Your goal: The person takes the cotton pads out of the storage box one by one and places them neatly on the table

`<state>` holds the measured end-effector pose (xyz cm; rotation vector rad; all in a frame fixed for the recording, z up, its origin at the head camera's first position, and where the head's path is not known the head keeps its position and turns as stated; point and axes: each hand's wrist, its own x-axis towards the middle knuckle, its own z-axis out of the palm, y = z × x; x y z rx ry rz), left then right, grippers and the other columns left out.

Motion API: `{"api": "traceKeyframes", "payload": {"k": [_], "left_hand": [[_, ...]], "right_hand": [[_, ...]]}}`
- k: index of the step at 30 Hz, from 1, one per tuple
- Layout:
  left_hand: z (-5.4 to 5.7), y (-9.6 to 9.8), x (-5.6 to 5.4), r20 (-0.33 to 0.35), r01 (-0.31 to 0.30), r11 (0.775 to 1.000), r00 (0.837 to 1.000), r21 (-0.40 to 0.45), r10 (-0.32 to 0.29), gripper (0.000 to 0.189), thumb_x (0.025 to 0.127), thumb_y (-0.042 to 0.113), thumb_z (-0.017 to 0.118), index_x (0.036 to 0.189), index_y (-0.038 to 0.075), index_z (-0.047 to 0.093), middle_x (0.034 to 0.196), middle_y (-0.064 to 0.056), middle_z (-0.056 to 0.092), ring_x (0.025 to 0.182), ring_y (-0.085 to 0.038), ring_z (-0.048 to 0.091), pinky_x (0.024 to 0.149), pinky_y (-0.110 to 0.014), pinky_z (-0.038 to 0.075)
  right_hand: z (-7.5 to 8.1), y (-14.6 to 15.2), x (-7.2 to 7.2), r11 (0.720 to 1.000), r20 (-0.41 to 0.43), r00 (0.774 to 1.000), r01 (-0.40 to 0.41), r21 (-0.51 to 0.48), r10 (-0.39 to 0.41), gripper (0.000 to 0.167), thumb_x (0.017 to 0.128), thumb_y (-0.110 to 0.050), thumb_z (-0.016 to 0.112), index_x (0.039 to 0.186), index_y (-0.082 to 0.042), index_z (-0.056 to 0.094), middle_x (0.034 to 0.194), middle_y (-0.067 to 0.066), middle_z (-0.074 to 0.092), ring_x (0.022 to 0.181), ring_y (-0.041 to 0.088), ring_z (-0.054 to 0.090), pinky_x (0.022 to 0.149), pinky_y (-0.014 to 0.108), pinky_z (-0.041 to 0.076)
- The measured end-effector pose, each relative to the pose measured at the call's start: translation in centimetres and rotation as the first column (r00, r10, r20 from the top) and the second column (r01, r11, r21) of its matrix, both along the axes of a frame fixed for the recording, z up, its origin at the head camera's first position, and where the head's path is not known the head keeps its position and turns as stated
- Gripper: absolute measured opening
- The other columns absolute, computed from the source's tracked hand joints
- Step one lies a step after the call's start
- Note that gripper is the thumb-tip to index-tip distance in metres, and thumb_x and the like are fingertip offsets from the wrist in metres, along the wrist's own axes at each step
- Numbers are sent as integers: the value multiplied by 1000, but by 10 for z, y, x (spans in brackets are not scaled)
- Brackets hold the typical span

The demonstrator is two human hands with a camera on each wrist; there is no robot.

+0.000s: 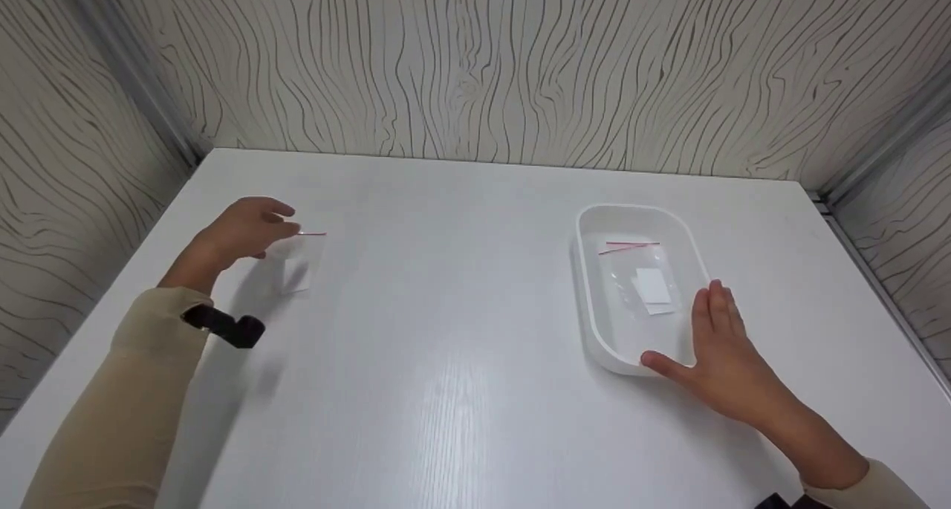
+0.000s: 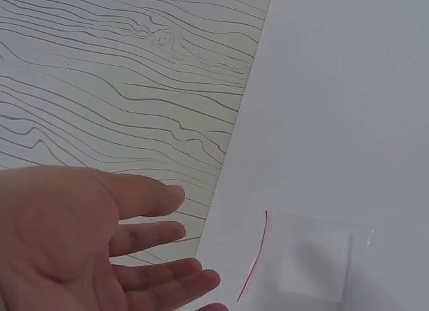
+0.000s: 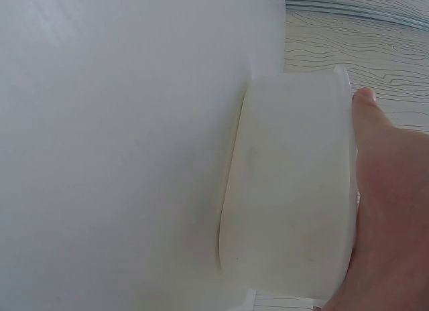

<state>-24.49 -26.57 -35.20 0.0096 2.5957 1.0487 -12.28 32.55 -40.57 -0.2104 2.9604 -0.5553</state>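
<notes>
My left hand (image 1: 249, 230) hovers at the left of the white table by a small clear zip bag (image 1: 315, 260) with a red strip along its top. In the left wrist view the fingers of this hand (image 2: 60, 237) are spread and loose, apart from the bag (image 2: 265, 284), which lies flat with a white square (image 2: 315, 267) inside. On the right stands a white plastic tray (image 1: 585, 301). My right hand (image 1: 724, 368) rests on its near right corner, straight fingers along the right side and thumb touching the near rim.
Inside the tray lie overlapping clear bags with red strips (image 1: 631, 244) and white squares (image 1: 654, 286). Wood-grain panels (image 1: 475, 70) rise behind the table (image 1: 446, 308) and at both sides.
</notes>
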Motion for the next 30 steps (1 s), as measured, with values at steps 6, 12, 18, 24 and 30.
{"api": "traceKeyframes", "payload": {"k": [6, 12, 18, 24, 30], "left_hand": [[3, 4, 1, -13, 7, 999, 1000, 41, -6, 57, 107, 25, 52, 152, -6, 37, 150, -32, 41, 131, -46, 48, 100, -51, 52], [6, 9, 2, -13, 8, 995, 1000, 104, -7, 56, 107, 25, 53, 153, -3, 37, 151, -30, 42, 134, -42, 47, 101, -50, 52], [8, 16, 3, -2, -11, 984, 1000, 177, 11, 55, 107, 23, 51, 155, 0, 35, 151, -27, 43, 136, -41, 47, 103, -50, 51], [8, 21, 2, 9, -25, 972, 1000, 232, 24, 56, 107, 23, 51, 156, 1, 34, 152, -26, 42, 136, -39, 47, 105, -52, 49], [8, 26, 4, -7, 4, 961, 1000, 278, -2, 52, 108, 22, 49, 154, 2, 36, 153, -25, 42, 136, -38, 49, 105, -51, 50]], "right_hand": [[1, 0, 0, 1000, -5, 1000, -4, 1, 4, 126, 90, -63, 67, 151, 20, -6, 160, 36, -19, 149, 53, -15, 115, 72, 12], [1, 0, 0, 1000, -3, 1000, -4, 1, 4, 127, 90, -63, 67, 151, 19, -7, 160, 36, -19, 149, 52, -15, 115, 72, 12], [-1, 1, 0, 1000, -2, 1000, -4, 2, 4, 126, 91, -63, 66, 151, 19, -7, 160, 35, -20, 149, 51, -17, 115, 72, 12], [0, 1, 0, 1000, -9, 1000, -3, 1, 3, 126, 90, -63, 67, 152, 19, -7, 161, 36, -17, 149, 52, -15, 115, 72, 12], [0, 0, 0, 1000, -11, 1000, -7, -2, 7, 126, 90, -64, 66, 152, 19, -7, 161, 36, -17, 149, 52, -15, 115, 72, 12]]}}
